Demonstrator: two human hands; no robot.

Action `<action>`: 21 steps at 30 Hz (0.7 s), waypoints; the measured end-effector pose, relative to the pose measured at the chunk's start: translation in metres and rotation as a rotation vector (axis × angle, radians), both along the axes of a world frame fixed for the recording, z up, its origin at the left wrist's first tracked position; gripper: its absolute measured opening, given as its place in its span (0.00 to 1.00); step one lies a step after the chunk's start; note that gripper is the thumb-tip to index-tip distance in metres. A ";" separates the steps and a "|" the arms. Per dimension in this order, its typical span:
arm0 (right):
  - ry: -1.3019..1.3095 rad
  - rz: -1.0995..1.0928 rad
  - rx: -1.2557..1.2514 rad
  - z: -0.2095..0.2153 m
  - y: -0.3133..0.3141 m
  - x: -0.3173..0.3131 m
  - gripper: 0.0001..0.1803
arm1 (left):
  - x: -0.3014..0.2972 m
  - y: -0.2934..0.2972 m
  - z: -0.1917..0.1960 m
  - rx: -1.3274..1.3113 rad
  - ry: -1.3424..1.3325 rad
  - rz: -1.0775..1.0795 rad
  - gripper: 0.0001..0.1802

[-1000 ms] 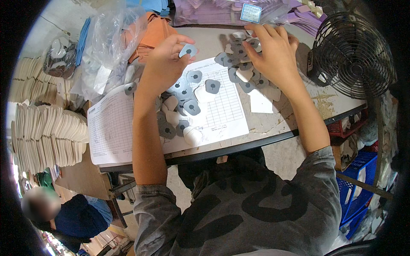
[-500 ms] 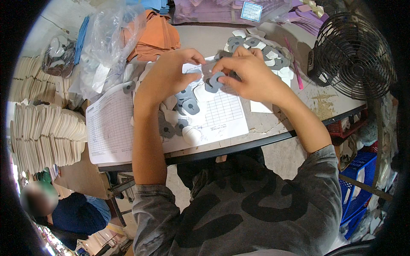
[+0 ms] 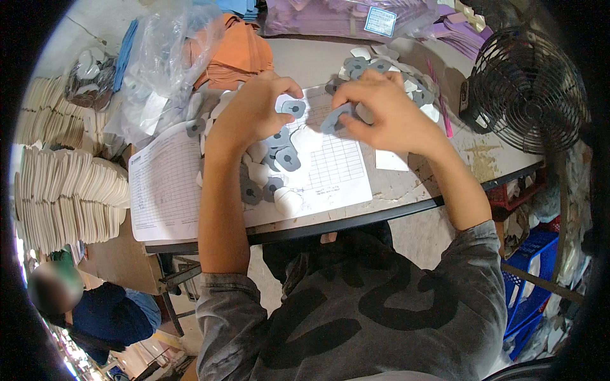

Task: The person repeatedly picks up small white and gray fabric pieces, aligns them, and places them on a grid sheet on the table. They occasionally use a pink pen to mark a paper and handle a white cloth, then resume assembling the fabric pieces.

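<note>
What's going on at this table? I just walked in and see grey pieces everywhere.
A person seated at the table is handling small grey pads with a dark centre dot. The left hand pinches one grey pad, and the right hand grips another pad. More lie loose on a printed gridded sheet and in a pile farther back.
</note>
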State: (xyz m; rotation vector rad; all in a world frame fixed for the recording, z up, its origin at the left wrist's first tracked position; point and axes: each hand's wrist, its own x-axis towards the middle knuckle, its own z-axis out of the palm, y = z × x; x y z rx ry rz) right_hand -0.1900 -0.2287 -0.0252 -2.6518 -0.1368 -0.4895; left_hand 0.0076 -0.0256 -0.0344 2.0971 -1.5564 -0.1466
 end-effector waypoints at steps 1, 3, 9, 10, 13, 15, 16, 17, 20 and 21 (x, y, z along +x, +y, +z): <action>-0.026 -0.015 0.026 0.004 -0.005 -0.002 0.11 | 0.000 0.000 -0.001 -0.018 -0.017 -0.013 0.15; -0.059 -0.160 -0.115 0.009 -0.015 -0.005 0.12 | 0.000 -0.001 -0.001 -0.006 0.000 -0.013 0.16; -0.143 -0.381 -0.386 0.004 -0.017 0.004 0.18 | 0.002 -0.004 -0.002 0.000 0.073 -0.021 0.15; -0.161 -0.267 -0.347 0.001 -0.012 0.004 0.19 | 0.003 -0.005 -0.003 -0.005 0.085 -0.027 0.15; -0.067 0.000 -0.207 -0.010 0.015 0.003 0.22 | 0.001 -0.005 -0.003 -0.006 0.103 -0.007 0.13; -0.027 0.192 -0.135 -0.017 0.028 0.007 0.24 | -0.001 -0.006 -0.002 -0.027 0.100 -0.009 0.13; 0.002 0.208 -0.163 -0.021 0.033 0.008 0.23 | -0.002 -0.005 0.000 -0.049 0.094 -0.020 0.13; -0.025 0.207 -0.176 -0.023 0.035 0.010 0.22 | -0.003 -0.005 0.001 -0.066 0.100 -0.026 0.13; -0.068 0.211 -0.212 -0.030 0.034 0.012 0.19 | -0.008 -0.005 0.009 -0.055 0.138 -0.018 0.12; -0.098 0.208 -0.229 -0.031 0.033 0.013 0.18 | -0.009 -0.006 0.011 -0.035 0.149 0.002 0.11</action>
